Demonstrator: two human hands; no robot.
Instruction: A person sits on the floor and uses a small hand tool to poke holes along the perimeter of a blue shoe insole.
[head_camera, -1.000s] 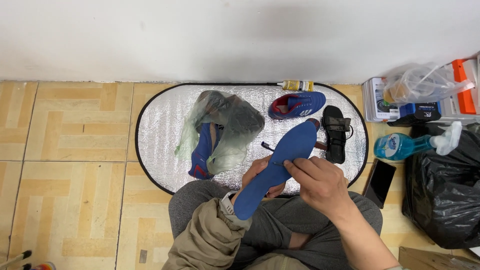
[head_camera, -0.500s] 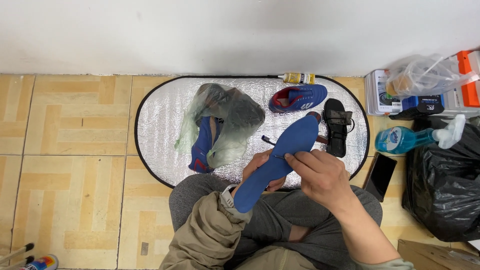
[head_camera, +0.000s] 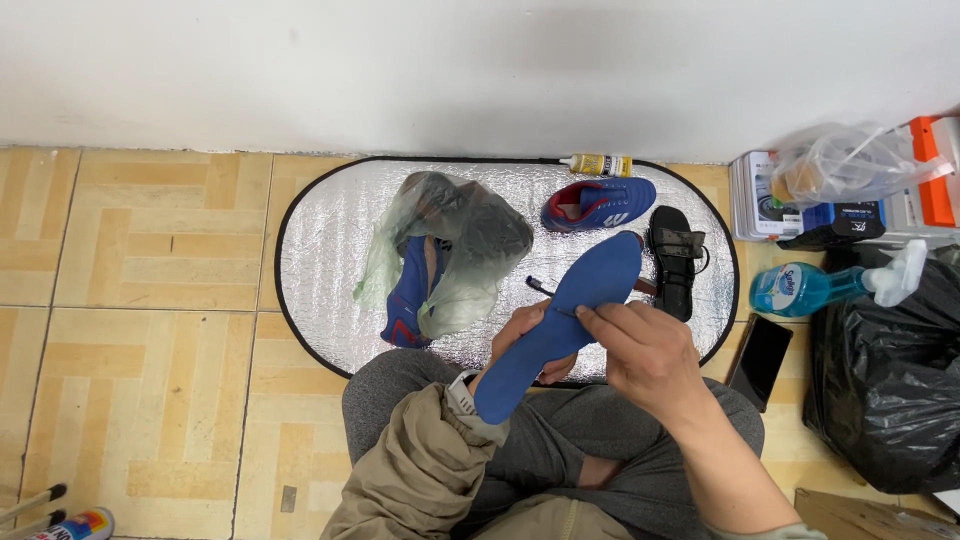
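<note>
Both hands meet over the person's lap. The left hand (head_camera: 522, 335) grips a blue insole (head_camera: 560, 325) from underneath, fingers wrapped round its edge, so the insole slants up and to the right, its toe end reaching over the mat. The right hand (head_camera: 645, 355) is pinched shut on a thin dark brush (head_camera: 548, 293) whose tip rests on the insole's upper face. The person sits cross-legged on a tiled floor (head_camera: 150, 330), in grey trousers (head_camera: 600, 440).

Beyond the hands lies an oval silver mat (head_camera: 320, 270). On its left part a blue shoe (head_camera: 410, 295) sits half inside a clear plastic bag (head_camera: 465, 250). Far right on the mat are a second blue shoe (head_camera: 598, 204), a small yellow glue bottle (head_camera: 596, 164) at the mat's far edge, and a black sandal (head_camera: 676, 260). Right of the mat are a dark phone (head_camera: 760, 360), a blue spray bottle (head_camera: 825, 285) and a black rubbish bag (head_camera: 890, 370).
</note>
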